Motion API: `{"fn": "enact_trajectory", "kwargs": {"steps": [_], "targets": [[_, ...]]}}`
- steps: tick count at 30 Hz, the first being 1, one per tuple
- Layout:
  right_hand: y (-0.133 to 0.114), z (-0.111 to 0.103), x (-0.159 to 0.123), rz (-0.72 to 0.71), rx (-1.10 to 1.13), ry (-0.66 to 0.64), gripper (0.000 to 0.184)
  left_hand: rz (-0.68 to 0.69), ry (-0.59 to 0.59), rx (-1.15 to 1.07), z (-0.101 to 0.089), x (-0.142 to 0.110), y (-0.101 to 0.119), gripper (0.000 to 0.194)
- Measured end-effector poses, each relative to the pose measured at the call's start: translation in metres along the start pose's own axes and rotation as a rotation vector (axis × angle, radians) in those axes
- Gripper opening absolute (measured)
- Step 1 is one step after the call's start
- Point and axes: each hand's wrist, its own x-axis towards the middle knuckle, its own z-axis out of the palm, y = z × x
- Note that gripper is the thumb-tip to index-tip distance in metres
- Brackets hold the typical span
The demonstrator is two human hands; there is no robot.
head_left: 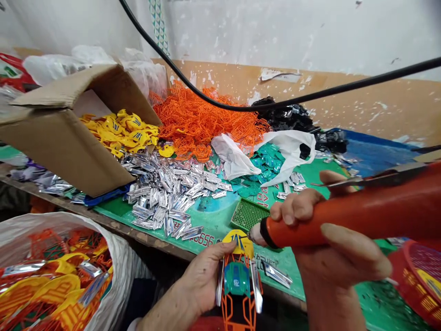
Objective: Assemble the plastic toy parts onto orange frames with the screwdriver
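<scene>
My left hand (pixel 203 276) is closed around a toy car body (pixel 237 280) near the table's front edge. The body has an orange lattice frame, a yellow nose, a green centre cover and silver side pieces. Wrapped in my right hand (pixel 310 220) is a red-orange electric screwdriver (pixel 358 207). Its tip meets or nearly meets the yellow nose; exact contact cannot be told. A pair of scissors or similar metal tool (pixel 372 179) lies along the screwdriver's top. Behind the car body sits a small green perforated tray (pixel 250 214).
Piles of silver pieces (pixel 165 193), orange frames (pixel 203 119) and green covers (pixel 267 163) cover the table. Yellow parts (pixel 127 131) spill from a cardboard box (pixel 58 147). A white sack (pixel 120 257) of car bodies stands left, a red basket (pixel 406 276) right. A black cable (pixel 220 106) crosses overhead.
</scene>
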Motion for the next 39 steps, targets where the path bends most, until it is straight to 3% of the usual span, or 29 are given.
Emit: {"fn": "enact_trajectory", "kwargs": {"steps": [12,21,28,39], "targets": [[-0.003,-0.003,-0.003,-0.017,0.028,-0.049,0.048,-0.033,-0.004,-0.02,0.011,-0.009,0.003,0.018],[-0.003,-0.008,-0.003,-0.031,0.027,-0.078,0.046,-0.043,-0.063,-0.048,0.003,-0.003,0.002,0.017],[-0.003,-0.01,-0.002,-0.031,0.06,-0.108,0.048,-0.092,-0.182,-0.022,-0.004,0.001,0.003,0.023],[-0.001,-0.015,-0.003,-0.043,0.084,-0.141,0.049,-0.111,-0.162,-0.022,-0.006,0.002,0.003,0.024]]}}
